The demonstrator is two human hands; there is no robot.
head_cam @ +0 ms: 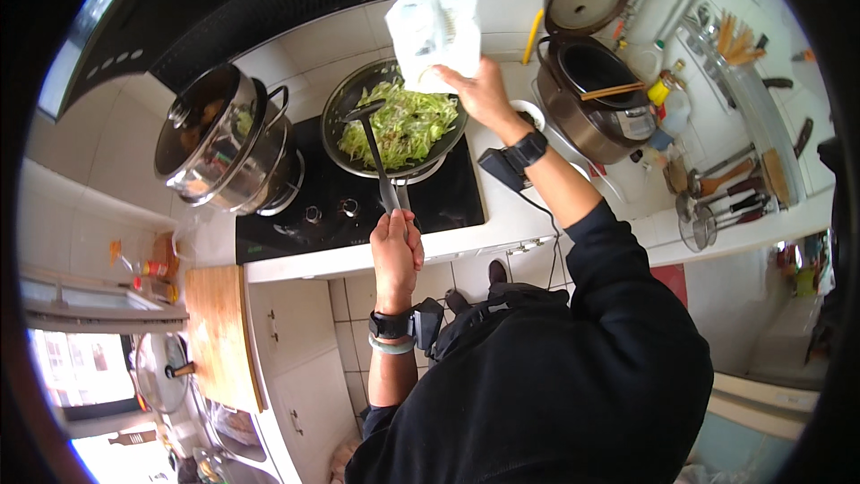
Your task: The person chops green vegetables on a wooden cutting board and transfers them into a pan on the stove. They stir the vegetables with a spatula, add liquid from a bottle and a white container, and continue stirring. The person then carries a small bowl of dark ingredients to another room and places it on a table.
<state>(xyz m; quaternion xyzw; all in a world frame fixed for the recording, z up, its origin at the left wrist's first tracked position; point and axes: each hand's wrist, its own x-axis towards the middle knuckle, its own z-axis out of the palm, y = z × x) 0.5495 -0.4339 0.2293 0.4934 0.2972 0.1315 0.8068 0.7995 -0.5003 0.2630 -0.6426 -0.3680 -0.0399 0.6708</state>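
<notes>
My left hand (395, 245) is closed around the dark handle of a cooking spatula (374, 148). The frying pan's handle (403, 193) runs into the same grip; whether the fingers wrap it too is hard to tell. Shredded green cabbage (403, 124) lies in the dark frying pan (334, 148), with the spatula's head resting over its left side. Above the far right part of the pan, my right hand (485, 95) holds a white plastic packet (437, 33) by its lower end. The packet is slightly blurred and hides part of the pan's rim.
The black glass cooktop (302, 232) also carries a lidded steel steamer pot (225, 144) at left. On the right stand a small white bowl (531, 111) and an open rice cooker (591, 128) with chopsticks (611, 91) across it. A wooden board (218, 336) is at lower left.
</notes>
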